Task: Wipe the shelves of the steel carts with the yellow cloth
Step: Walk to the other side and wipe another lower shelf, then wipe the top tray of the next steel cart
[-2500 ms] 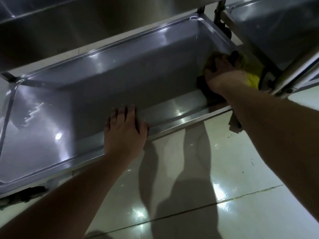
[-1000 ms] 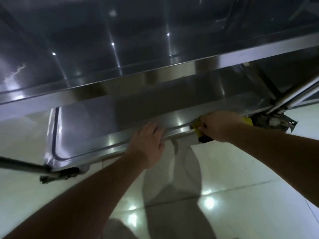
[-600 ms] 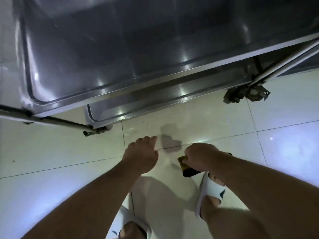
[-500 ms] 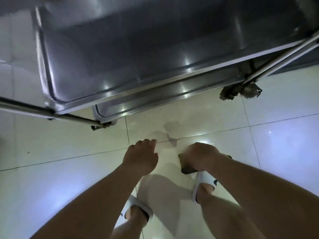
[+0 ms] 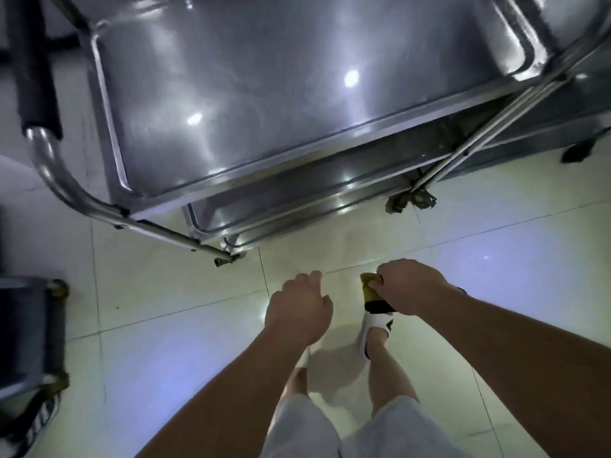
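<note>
Pale glossy floor tiles fill the lower part of the view, with a wide bare stretch seen to the right of the hands. A steel cart is seen ahead, its top shelf bordered by a raised rim, and the edges of two lower shelves show beneath the near side. A curved handle tube bounds the left end. A second cart is set just beside it on the right. The yellow cloth is gripped by the right hand, held above the floor, apart from the cart. The left hand is kept loosely curled, holding nothing.
</note>
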A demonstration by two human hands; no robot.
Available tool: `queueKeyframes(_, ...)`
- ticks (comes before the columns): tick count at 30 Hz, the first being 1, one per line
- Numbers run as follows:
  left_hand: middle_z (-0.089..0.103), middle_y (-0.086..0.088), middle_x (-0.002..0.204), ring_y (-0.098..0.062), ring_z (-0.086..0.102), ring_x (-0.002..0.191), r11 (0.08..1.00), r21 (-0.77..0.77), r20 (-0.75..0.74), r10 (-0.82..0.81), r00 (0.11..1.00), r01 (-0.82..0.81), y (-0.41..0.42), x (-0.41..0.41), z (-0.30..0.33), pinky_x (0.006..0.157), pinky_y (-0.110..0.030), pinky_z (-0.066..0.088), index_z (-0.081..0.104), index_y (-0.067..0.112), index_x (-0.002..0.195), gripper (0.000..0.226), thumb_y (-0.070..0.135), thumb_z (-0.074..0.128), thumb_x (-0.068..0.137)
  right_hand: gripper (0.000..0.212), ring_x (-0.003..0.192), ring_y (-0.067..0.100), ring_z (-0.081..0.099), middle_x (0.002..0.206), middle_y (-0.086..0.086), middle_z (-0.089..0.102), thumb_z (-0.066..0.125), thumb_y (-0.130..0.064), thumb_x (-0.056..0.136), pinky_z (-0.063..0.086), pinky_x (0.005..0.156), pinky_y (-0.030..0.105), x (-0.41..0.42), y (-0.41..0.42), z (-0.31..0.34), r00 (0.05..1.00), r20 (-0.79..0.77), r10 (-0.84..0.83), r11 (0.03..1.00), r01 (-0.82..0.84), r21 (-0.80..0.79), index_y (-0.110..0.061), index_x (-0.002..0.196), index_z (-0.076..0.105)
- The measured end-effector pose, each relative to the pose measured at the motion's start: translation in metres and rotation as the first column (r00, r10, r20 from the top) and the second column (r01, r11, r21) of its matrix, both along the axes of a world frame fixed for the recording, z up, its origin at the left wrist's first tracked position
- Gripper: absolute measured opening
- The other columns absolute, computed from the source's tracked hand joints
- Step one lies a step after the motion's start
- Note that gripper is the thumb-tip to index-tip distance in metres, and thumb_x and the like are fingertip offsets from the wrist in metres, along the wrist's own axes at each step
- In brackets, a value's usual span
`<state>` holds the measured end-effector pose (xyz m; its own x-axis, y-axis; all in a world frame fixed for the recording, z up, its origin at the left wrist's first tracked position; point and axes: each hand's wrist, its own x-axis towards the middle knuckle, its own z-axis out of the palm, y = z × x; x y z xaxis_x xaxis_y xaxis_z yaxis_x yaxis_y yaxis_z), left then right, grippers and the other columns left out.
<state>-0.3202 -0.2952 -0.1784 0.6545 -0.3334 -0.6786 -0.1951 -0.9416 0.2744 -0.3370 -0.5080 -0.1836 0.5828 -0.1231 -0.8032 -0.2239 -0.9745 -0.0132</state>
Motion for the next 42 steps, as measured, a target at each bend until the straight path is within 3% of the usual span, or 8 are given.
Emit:
queueKeyframes(5,0.051,-0.006,0.146,-0.029,0.051,0.13,0.996,-0.033,0.134,-0.074,0.988,0.079,0.023,0.017,0.078,0.105,-0.045,0.046,0.04,0.021,0.151,0.052,0.041,0.043,0.103,0.036,0.083,0.018,0.058,0.082,-0.007,0.056,0.041,-0.052,0.106,0.045,0.068,0.034,-0.028,0.018,0.089,0.949,0.223,-0.225,0.973,0.206,0.106,-0.027,0.082,0.05)
queueKeyframes(13,0.049,-0.002,0.148,-0.026,0.05,0.132,0.962,-0.127,0.23,-0.211,0.95,0.244,-0.014,0.001,0.153,0.103,-0.042,0.045,0.037,0.024,0.154,0.053,0.041,0.042,0.103,0.035,0.081,0.013,0.059,0.084,-0.007,0.062,0.04,-0.051,0.107,0.045,0.067,0.032,-0.091,0.01,0.184,0.796,0.35,-0.493,0.87,0.459,0.181,-0.029,0.083,0.054)
queueKeyframes(20,0.047,0.0,0.15,-0.025,0.051,0.133,0.914,-0.147,0.276,-0.329,0.903,0.378,-0.107,-0.014,0.188,0.109,-0.045,0.045,0.037,0.025,0.154,0.054,0.042,0.042,0.103,0.037,0.077,0.011,0.059,0.082,-0.005,0.064,0.04,-0.05,0.107,0.046,0.068,0.031,-0.15,-0.071,0.219,0.597,0.457,-0.659,0.733,0.645,0.215,-0.025,0.087,0.059)
queueKeyframes(27,0.057,0.002,0.141,-0.022,0.058,0.126,0.88,-0.218,0.404,-0.312,0.86,0.422,-0.249,-0.032,0.228,0.103,-0.04,0.049,0.05,0.025,0.143,0.043,0.039,0.049,0.102,0.04,0.073,0.012,0.059,0.077,-0.004,0.063,0.041,-0.052,0.106,0.043,0.061,0.03,-0.19,-0.202,0.24,0.437,0.529,-0.727,0.641,0.709,0.296,-0.024,0.084,0.059)
queueKeyframes(30,0.06,0.003,0.134,-0.017,0.06,0.12,0.857,-0.211,0.458,-0.338,0.822,0.469,-0.308,-0.051,0.245,0.099,-0.035,0.05,0.052,0.025,0.141,0.041,0.04,0.051,0.103,0.041,0.072,0.014,0.06,0.076,-0.003,0.064,0.039,-0.054,0.106,0.05,0.065,0.036,-0.203,-0.262,0.256,0.423,0.567,-0.707,0.659,0.684,0.313,-0.025,0.086,0.06)
queueKeyframes(33,0.059,0.002,0.129,-0.017,0.06,0.113,0.849,-0.169,0.512,-0.358,0.781,0.501,-0.36,-0.061,0.253,0.096,-0.037,0.054,0.053,0.025,0.136,0.038,0.041,0.05,0.102,0.04,0.071,0.015,0.059,0.077,-0.003,0.063,0.038,-0.054,0.107,0.046,0.06,0.034,-0.209,-0.316,0.267,0.471,0.594,-0.652,0.715,0.644,0.273,-0.025,0.087,0.058)
queueKeyframes(42,0.059,0.003,0.13,-0.017,0.059,0.111,0.898,-0.132,0.526,-0.295,0.798,0.42,-0.444,-0.026,0.253,0.095,-0.038,0.053,0.049,0.027,0.141,0.042,0.041,0.047,0.102,0.039,0.074,0.017,0.059,0.08,-0.003,0.061,0.036,-0.053,0.107,0.048,0.063,0.037,-0.158,-0.424,0.263,0.612,0.562,-0.556,0.816,0.53,0.231,-0.025,0.089,0.056)
